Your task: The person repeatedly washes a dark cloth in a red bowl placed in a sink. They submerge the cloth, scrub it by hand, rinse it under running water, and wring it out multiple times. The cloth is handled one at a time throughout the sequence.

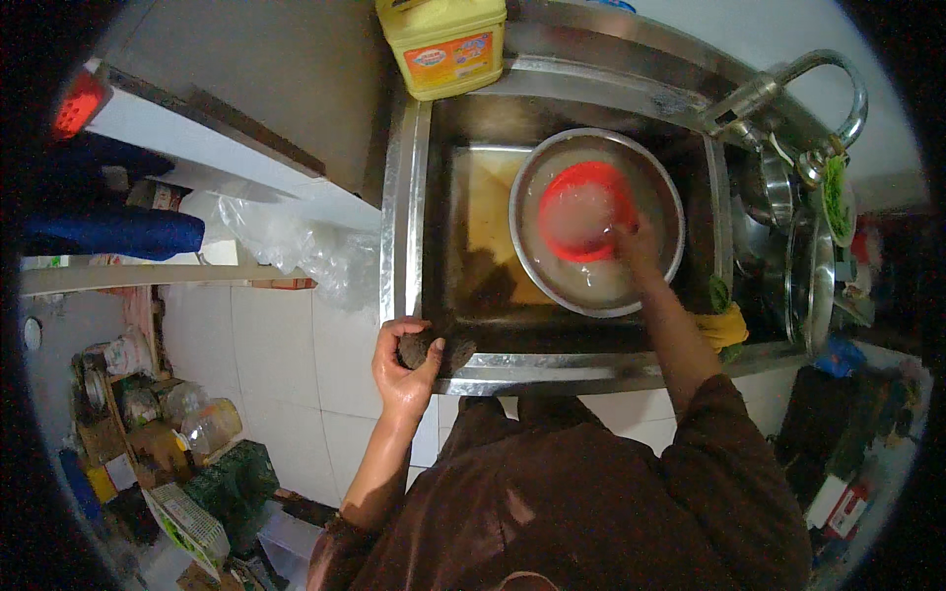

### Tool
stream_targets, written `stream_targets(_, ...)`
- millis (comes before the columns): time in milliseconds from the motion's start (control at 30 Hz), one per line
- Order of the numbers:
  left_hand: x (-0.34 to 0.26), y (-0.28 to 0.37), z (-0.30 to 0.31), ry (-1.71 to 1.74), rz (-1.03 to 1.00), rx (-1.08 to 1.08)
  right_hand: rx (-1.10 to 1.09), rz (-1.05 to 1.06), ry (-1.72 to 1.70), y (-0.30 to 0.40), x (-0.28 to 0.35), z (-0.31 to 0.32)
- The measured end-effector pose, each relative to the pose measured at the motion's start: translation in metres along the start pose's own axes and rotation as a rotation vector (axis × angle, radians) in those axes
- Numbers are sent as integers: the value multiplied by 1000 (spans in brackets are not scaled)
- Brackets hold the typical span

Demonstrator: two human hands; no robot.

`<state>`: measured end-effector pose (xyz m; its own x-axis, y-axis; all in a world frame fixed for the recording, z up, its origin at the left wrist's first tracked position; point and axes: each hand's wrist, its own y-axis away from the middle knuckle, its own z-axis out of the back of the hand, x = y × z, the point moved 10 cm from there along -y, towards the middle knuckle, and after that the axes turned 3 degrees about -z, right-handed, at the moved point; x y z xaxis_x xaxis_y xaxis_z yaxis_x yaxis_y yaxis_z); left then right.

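A round metal basin (522, 244) of cloudy water stands in the stainless steel sink (473, 314). In it is a red plastic bowl (550, 210), which my right hand (637, 247) grips by its right side. The hand is blurred, and cloudy liquid shows inside the bowl. At the sink's front left corner, my left hand (405, 369) is wet and closed around a dark, rough scrubbing pad (417, 349). Part of that pad is hidden by the thumb and fingers, and its exact material is hard to tell.
A yellow jug (447, 52) with a printed label stands at the back left corner. The faucet (768, 92) rises at the back right. Metal bowls (768, 185) sit right of the sink, and a yellow cloth (720, 329) hangs at its front right edge.
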<state>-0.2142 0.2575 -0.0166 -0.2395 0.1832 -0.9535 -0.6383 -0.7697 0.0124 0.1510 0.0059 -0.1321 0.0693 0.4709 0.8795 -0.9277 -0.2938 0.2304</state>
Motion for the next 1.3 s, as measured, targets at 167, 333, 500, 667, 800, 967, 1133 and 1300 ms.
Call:
stream_targets(167,2,1,2,77,100,-25,-5,-245,-479,3,-15,30)
stream_targets(333,-35,-15,2,275,36,-65,121,-270,-637,38,13,20)
stream_targets(500,-100,-39,-9,496,-168,-91,472,-277,-577,75,43,-47)
stream_targets(667,-92,-57,-58,182,-226,-22,627,-368,-629,89,25,-120)
stream_targets(800,-16,-61,-105,-291,-382,231,750,-408,-571,92,12,-155)
stream_targets(967,13,-40,-159,-772,-498,596,797,-318,-526,85,6,-156)
stream_targets(1133,70,-37,-189,-771,-427,852,850,-209,-209,81,-19,-173)
stream_targets(1300,50,-27,-167,-807,-553,769,780,450,874,52,0,-161)
